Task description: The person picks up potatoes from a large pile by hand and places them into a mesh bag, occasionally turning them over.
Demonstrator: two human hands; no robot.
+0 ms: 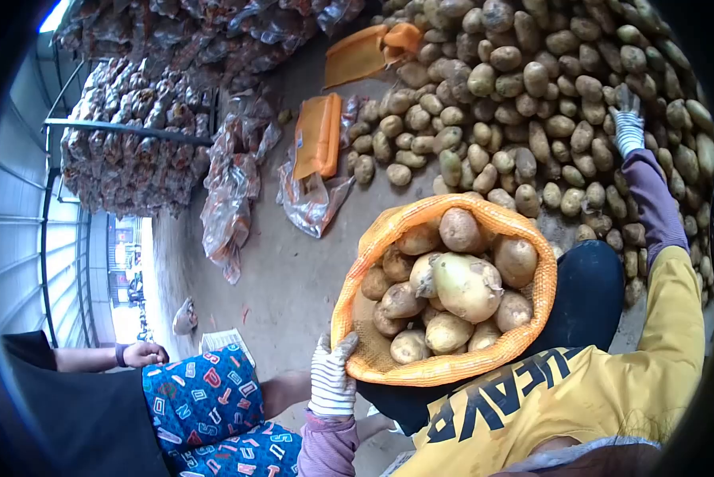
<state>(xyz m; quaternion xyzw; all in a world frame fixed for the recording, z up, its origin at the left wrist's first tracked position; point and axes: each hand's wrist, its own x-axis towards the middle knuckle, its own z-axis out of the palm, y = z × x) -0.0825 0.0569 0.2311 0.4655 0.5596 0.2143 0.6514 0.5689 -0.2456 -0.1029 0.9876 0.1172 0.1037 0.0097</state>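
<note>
An orange mesh bag (444, 370) stands open in the middle, its rim rolled outward, with several potatoes inside and a large pale one on top. My left hand (333, 377), in a striped grey-tipped glove, holds the bag's rim at its lower left. Far off to the right, my right hand (628, 119), gloved the same way, reaches over the big potato pile (535, 78). Its fingers are stretched out among the potatoes, with none seen in its grasp.
Orange folded mesh bags (317, 135) and clear plastic bags (228, 199) lie on the concrete floor (293, 278). Filled bags (134, 151) are stacked on a metal rack at upper left. Another person in letter-patterned shorts (206, 397) is close by on the left.
</note>
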